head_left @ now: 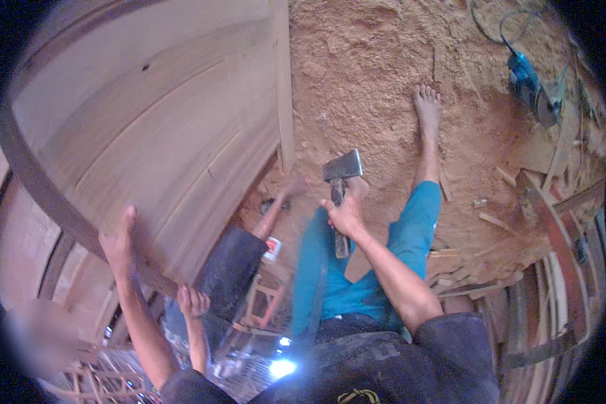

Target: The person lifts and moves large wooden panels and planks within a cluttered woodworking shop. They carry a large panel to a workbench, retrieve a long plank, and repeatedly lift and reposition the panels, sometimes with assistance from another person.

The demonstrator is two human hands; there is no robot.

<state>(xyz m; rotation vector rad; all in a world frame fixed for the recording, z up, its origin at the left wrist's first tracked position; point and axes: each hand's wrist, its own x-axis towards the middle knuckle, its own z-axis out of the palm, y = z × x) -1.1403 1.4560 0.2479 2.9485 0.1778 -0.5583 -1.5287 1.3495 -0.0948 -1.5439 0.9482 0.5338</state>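
- Wooden door panel (148, 121), broad and pale, filled the upper left of the view and served as the landmark; a dark curved band (40, 188) ran along its lower left edge.
- Left hand (119, 241) lay flat against the panel's lower edge, fingers stretched out and not clenched, pressing on the wood beside the dark band.
- Right hand (345, 214) was to the right of the panel, well apart from it, fingers wrapped tight around the handle of a hammer (341, 195).
- That hammer stood nearly upright in the fist, its grey metal head above the knuckles and its handle end poking out below.
- Another person's hand (193, 300) gripped the panel's bottom edge just right of the left hand; a second hand of theirs (293, 186) reached toward the panel's lower right corner.
- Right of the panel, sawdust-covered ground (370, 87) spread out, with a bare foot (427, 108) planted on it.
- Far right of the panel, a blue power tool (532, 84) lay on the ground.
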